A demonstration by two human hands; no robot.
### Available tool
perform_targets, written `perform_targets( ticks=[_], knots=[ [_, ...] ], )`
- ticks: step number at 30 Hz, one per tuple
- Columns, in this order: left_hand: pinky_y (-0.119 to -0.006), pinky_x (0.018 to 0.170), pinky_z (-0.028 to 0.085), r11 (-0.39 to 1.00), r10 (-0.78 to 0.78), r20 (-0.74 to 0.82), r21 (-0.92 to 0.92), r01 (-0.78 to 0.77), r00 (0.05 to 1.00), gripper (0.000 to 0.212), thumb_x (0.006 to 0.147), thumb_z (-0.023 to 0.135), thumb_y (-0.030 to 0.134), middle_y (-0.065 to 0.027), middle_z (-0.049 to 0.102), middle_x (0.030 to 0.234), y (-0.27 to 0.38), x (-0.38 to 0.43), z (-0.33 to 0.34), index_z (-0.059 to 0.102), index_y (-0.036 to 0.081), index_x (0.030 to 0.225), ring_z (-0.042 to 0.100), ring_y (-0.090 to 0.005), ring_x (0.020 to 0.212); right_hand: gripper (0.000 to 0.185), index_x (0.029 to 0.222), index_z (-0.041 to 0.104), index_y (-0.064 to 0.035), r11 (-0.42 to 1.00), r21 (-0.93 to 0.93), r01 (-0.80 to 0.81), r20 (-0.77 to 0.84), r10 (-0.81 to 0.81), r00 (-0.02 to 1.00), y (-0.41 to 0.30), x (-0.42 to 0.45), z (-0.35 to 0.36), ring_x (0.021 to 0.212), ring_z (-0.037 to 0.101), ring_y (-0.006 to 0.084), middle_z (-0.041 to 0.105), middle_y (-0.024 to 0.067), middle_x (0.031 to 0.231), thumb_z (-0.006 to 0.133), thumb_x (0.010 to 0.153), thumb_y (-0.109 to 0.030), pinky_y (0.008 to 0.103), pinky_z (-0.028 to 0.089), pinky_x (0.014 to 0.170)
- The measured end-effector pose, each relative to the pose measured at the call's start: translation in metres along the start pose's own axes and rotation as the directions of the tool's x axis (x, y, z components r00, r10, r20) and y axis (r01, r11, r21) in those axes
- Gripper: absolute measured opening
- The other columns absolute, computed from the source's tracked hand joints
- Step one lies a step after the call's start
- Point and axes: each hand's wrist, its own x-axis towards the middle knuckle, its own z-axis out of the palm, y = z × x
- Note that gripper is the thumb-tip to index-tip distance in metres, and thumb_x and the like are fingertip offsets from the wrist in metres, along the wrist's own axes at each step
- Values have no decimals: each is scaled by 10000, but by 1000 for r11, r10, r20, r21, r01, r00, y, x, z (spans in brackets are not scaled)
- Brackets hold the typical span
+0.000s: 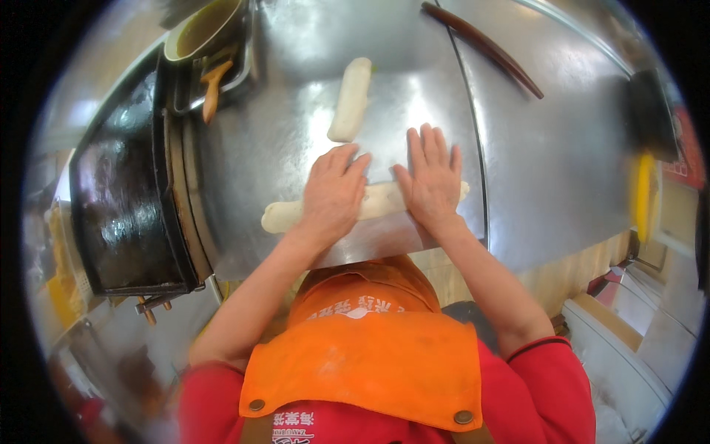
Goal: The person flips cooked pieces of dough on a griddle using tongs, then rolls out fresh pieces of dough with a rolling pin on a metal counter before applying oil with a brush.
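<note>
A long roll of pale dough (380,201) lies crosswise on the steel worktop, close to its front edge. My left hand (335,188) rests flat over the roll left of its middle, fingers a little spread. Nearer the roll's right end, my right hand (432,177) lies palm down on it with the fingers apart and pointing away from me. Both ends of the roll stick out past my hands. Beyond my left hand lies a shorter, thicker dough piece (351,100), pointing away from me.
A dark wooden rolling pin (488,50) lies at the back right. On the left are a black griddle (119,188), a metal tray (244,77) with a wooden-handled tool (211,91), and a bowl of brownish liquid (205,30). A yellow round object (643,197) is at the right edge.
</note>
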Motion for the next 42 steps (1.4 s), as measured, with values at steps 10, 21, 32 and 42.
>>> perform_targets(
  ticks=[10, 21, 32, 42],
  knots=[
    [-434, 1021, 322, 961, 106, -46, 263, -91, 993, 441, 811, 603, 149, -105, 441, 1256, 5, 11, 26, 512, 67, 1234, 404, -290, 1174, 388, 1168, 576, -90, 935, 323, -146, 183, 89, 979, 57, -32, -54, 1100, 512, 271, 551, 96, 1197, 659, 796, -164, 372, 443, 890],
    [-427, 1056, 267, 977, 76, -26, 203, -69, 997, 410, 872, 506, 161, -143, 425, 1299, 4, 10, 24, 498, 53, 1267, 373, -302, 1229, 183, 894, 622, -47, 854, 345, -390, 424, 229, 876, 51, -14, -73, 818, 614, 251, 628, 107, 976, 663, 792, -193, 346, 486, 740],
    [-377, 853, 439, 905, -176, -155, -414, 98, 972, 332, 804, 596, 83, -128, 570, 1076, 2, -34, -13, 577, 53, 1134, 529, -307, 996, 166, 945, 624, 12, 463, 722, -514, 551, 64, 832, -50, -15, -75, 750, 587, 159, 620, 102, 848, 643, 831, -108, 277, 477, 694],
    [-383, 820, 429, 994, 78, -209, -62, -93, 975, 353, 658, 700, 66, -74, 589, 1028, -16, -48, -10, 674, 134, 1004, 555, -263, 931, 483, 1240, 531, -30, 909, 409, 79, 38, -104, 994, -56, -15, -54, 1093, 545, 276, 544, 139, 1224, 675, 798, -158, 392, 437, 919]
  ],
)
